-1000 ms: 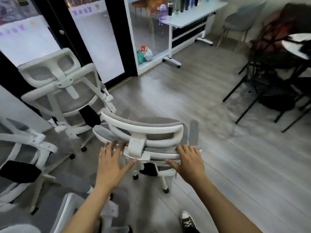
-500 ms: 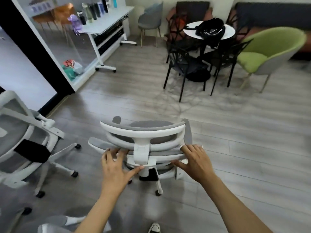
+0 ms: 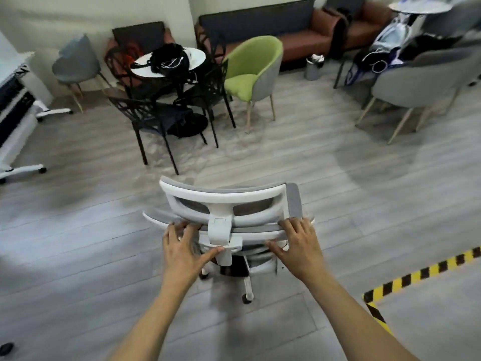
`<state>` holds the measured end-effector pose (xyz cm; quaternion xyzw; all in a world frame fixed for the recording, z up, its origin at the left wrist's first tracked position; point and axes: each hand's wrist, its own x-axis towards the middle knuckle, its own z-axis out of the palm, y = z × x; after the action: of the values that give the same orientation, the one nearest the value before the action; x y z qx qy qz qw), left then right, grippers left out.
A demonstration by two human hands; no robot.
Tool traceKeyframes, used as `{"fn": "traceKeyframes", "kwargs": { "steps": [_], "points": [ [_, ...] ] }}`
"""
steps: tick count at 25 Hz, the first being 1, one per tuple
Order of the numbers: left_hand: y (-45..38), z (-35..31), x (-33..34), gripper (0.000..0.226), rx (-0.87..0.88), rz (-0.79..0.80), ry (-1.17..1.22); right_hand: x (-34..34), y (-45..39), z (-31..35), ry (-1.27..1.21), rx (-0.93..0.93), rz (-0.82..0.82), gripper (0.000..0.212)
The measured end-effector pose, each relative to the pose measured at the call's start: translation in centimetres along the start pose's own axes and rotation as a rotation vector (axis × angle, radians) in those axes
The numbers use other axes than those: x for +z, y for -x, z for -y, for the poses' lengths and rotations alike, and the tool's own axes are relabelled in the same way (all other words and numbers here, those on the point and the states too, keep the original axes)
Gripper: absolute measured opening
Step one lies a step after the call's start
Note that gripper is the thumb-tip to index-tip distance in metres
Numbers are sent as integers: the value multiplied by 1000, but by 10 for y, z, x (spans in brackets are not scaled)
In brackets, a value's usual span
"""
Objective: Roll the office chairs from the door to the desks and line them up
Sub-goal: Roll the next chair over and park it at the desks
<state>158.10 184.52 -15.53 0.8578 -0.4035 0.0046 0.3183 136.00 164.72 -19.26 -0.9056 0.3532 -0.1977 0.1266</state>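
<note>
A white-framed office chair [image 3: 223, 196] with grey mesh stands on the wood floor right in front of me, its back towards me. My left hand [image 3: 183, 250] grips the left side of the backrest's top rail, thumb under the headrest bracket. My right hand [image 3: 299, 244] grips the right side of the same rail. One castor [image 3: 246, 298] shows below the seat. The other office chairs are out of view.
Ahead stand black chairs [image 3: 153, 113] around a round white table [image 3: 169, 65] with a black bag, and a green chair [image 3: 250, 74]. Grey chairs [image 3: 421, 82] sit at the right. A white desk base [image 3: 15, 142] is at the left. Yellow-black floor tape [image 3: 416, 274] runs at the lower right.
The view and the chair have swung right, away from the glass door. The other white chairs have left the frame. Both hands keep their hold on the backrest.
</note>
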Motion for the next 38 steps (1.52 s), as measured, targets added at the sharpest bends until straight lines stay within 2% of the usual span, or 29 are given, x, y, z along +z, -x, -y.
{"fn": "traceKeyframes", "kwargs": {
  "steps": [4,8,16,20,26,29,34,38],
  "points": [
    [-41,-103,83,75,89,87,130,-43,6,-101,18,149,-142,52],
    [-85,-198,166,73,206,209,218,-80,2,-198,37,355,-262,57],
    [-194,-405,346,78,500,456,337,-162,-18,-395,136,720,-386,55],
    [-235,-522,432,86,660,577,273,-205,-27,-486,164,922,-432,54],
    [-263,-702,563,89,861,700,292,-262,-21,-644,158,1091,-594,51],
    [-258,-802,632,85,931,716,331,-295,-9,-745,177,1137,-629,57],
    [-257,-970,741,79,988,816,353,-376,-2,-906,187,1225,-627,59],
    [-264,-1094,829,71,965,885,426,-431,-5,-1035,171,1269,-692,59]
  ]
}}
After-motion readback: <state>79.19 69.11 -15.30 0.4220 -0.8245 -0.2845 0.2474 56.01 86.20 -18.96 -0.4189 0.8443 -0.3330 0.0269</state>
